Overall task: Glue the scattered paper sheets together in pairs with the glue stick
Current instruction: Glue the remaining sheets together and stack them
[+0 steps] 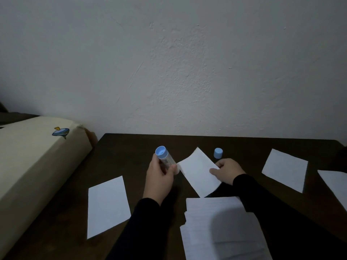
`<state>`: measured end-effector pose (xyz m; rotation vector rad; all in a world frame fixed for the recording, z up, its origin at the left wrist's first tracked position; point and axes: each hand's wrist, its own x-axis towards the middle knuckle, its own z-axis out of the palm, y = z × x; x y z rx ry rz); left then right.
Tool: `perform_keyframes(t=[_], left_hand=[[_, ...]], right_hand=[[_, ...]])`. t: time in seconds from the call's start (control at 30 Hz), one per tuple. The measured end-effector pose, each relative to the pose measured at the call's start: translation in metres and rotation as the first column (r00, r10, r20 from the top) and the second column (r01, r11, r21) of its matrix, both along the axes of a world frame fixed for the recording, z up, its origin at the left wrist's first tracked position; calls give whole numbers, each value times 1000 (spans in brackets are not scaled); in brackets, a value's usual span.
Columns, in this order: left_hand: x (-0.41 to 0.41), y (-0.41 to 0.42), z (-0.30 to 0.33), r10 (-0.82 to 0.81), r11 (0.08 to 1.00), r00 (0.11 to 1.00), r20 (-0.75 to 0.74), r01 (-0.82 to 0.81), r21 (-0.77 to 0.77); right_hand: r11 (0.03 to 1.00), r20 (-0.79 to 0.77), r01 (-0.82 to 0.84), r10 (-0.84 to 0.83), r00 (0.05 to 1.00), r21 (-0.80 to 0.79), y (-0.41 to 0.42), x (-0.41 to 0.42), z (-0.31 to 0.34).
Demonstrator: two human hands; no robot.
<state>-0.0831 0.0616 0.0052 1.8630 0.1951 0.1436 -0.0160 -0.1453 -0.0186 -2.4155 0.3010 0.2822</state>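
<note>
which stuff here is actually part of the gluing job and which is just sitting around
Part of the job: glue stick in the left hand; blue cap; sheet held by the right hand; loose sheets; paper stack.

Just lying about: beige cushion beside the table.

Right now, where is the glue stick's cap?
In the head view, the blue cap stands on the dark table near its far edge, just beyond the right hand and the sheet it holds.

Bare hands, dark sleeves

Both arms wore long black sleeves down to the wrists; the hands had no gloves or rings.
</note>
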Motion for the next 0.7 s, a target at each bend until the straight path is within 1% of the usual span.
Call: perform_keyframes(t=[0.1,0.13,0.17,0.23,0.3,0.4,0.47,0.5,0.57,0.6,0.63,0.67,0.7], left_hand=[[-1,-2,1,-2,1000,1000,2,2,-16],[-1,-3,1,-3,1000,1000,-1,3,-20],[-1,-5,2,-6,1000,1000,-5,5,-19],[-2,-6,1,-19,1000,1000,-13,18,-5],[-3,-7,-2,-47,999,999,-13,47,7],[-4,-8,-7,-91,996,996,-11,91,14],[-5,-13,-10,-121,992,992,-16,122,38],[-6,-17,-10,-136,989,991,-17,137,64],[-7,-26,-11,-167,977,986,-16,168,133],[-7,-30,-11,-188,968,982,-16,188,164],[-7,-33,-12,-210,960,978,-20,210,186],[-7,-35,-12,-230,952,973,-23,230,204],[-7,-37,-13,-248,943,968,-21,247,221]], right_hand=[[989,60,76,-84,995,123,10,-2,-2],[985,63,97,-107,992,141,14,-3,-3],[987,68,104,-113,991,123,19,-5,-5],[998,69,70,-71,995,3,27,-8,-7],[992,14,7,-6,1000,-126,29,-10,-6],[966,-91,-76,55,994,-246,27,-12,-5],[944,-96,-115,89,991,-310,22,-16,-3],[934,-65,-134,119,991,-332,18,-19,-1],[915,82,-180,224,971,-360,11,-24,1],[903,172,-216,296,940,-371,7,-26,0],[889,229,-269,368,901,-370,4,-30,-1],[873,241,-332,429,870,-356,1,-33,-2],[858,219,-391,474,853,-335,0,-36,-4]])
